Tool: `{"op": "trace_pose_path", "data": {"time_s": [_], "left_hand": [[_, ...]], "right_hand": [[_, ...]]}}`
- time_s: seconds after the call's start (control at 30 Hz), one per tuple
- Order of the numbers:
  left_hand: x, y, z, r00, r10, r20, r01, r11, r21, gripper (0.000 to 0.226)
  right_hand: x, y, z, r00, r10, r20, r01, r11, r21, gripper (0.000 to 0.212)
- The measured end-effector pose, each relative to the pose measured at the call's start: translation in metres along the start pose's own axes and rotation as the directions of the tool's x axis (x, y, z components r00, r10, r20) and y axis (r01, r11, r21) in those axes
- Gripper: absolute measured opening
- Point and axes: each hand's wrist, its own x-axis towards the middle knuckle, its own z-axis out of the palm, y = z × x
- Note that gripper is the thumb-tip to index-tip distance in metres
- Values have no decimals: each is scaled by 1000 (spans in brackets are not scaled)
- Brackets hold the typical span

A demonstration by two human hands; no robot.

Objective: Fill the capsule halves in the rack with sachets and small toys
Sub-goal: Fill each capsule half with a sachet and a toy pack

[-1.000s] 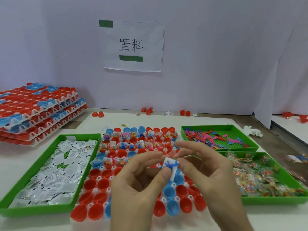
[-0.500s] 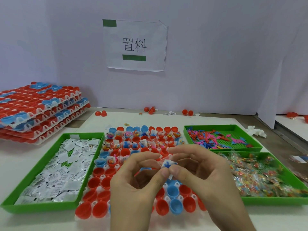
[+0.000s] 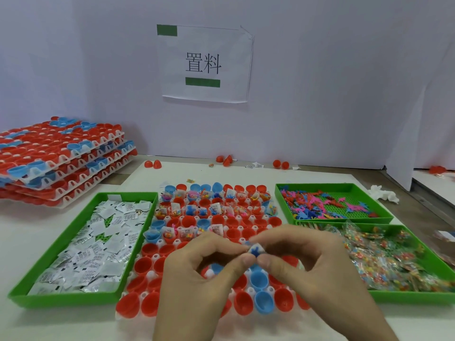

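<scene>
left hand (image 3: 197, 274): lower centre of the frame, fingers curled; thumb and forefinger pinch the left edge of a small white sachet (image 3: 256, 249).
right hand (image 3: 307, 264): lower right of centre, fingers curled; thumb and forefinger pinch the same sachet from the right – the two thumb tips nearly touch beneath it.
sachet: held above the near middle of the rack, clear of the capsules; a blue toy piece (image 3: 255, 252) shows against its face.
rack (image 3: 250, 290): white, centre of the table, under both hands.
capsule halves (image 3: 145, 265): red and blue, open side up; far rows carry sachets and toys, near rows show bare insides.
left tray (image 3: 73, 300): green, just left of the rack, holds loose white sachets (image 3: 98, 242).
upper right tray (image 3: 339, 185): green, holds small pink, blue and red toys (image 3: 310, 205).
lower right tray (image 3: 406, 297): green, holds clear packets (image 3: 384, 257) with coloured contents.
stacked racks (image 3: 56, 158): upper left of the table – loaded with red and blue halves.
paper sign (image 3: 206, 65): on the wall, upper centre.
</scene>
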Motion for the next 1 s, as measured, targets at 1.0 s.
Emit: {"op": "trace_pose_path", "data": {"time_s": [1.0], "left_hand": [[44, -87, -160, 910, -327, -256, 399, 522, 754, 13]], "right_hand": [[101, 73, 42, 957, 256, 133, -106, 740, -664, 29]]}}
